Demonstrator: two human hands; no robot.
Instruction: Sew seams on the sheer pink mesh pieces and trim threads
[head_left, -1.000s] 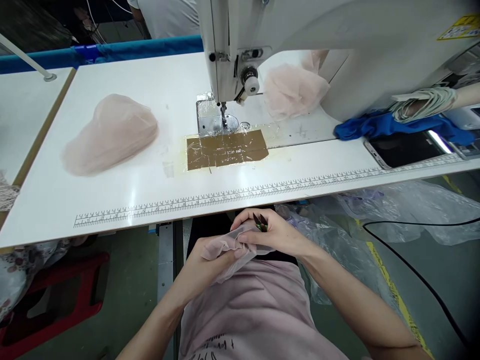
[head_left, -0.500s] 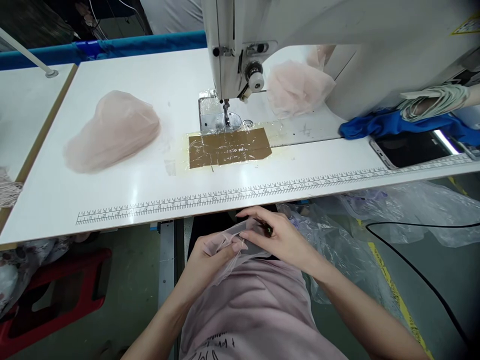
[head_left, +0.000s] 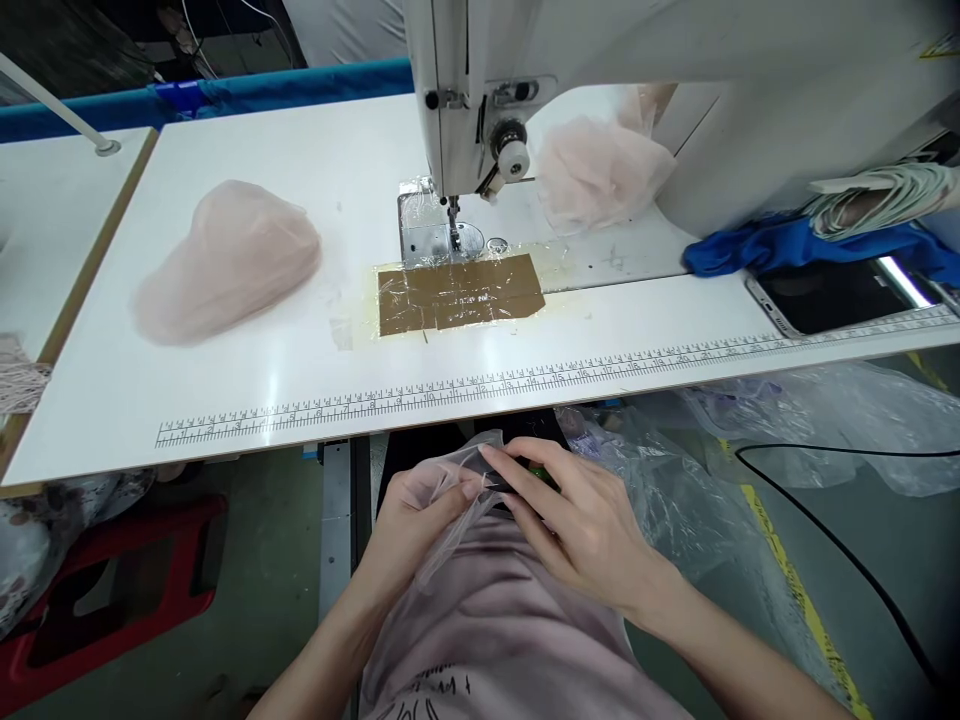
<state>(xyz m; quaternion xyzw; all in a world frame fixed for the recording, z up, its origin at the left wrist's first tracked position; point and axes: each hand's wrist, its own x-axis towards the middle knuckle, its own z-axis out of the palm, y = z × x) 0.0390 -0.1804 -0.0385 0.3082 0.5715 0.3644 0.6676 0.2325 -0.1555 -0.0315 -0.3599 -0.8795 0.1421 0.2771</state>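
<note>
Above my lap, my left hand point(head_left: 420, 530) pinches a piece of sheer pale pink tulle point(head_left: 450, 465) between thumb and fingers. My right hand point(head_left: 581, 510) is closed round small thread snips point(head_left: 541, 474), green with a dark pointed tip; the fingers hide most of them. The tip lies at the tulle, close to my left thumb. On the white sewing table point(head_left: 360, 370), a mound of pink tulle point(head_left: 229, 262) rests to the left. Another bunch of pink tulle point(head_left: 600, 170) lies behind the needle area of the sewing machine point(head_left: 454, 225).
A printed ruler point(head_left: 480, 385) runs along the table's front edge. Brown tape point(head_left: 461, 295) covers the table before the needle plate. A phone point(head_left: 832, 295) and blue cloth point(head_left: 780, 245) lie at the right. Below are a red stool point(head_left: 176, 560), plastic bags point(head_left: 675, 490) and a black cable point(head_left: 840, 540).
My right hand has turned, bringing the snips' dark tip to the tulle by my left thumb. Its fingers have let go of the tulle's edge. My left hand has stayed nearly in place.
</note>
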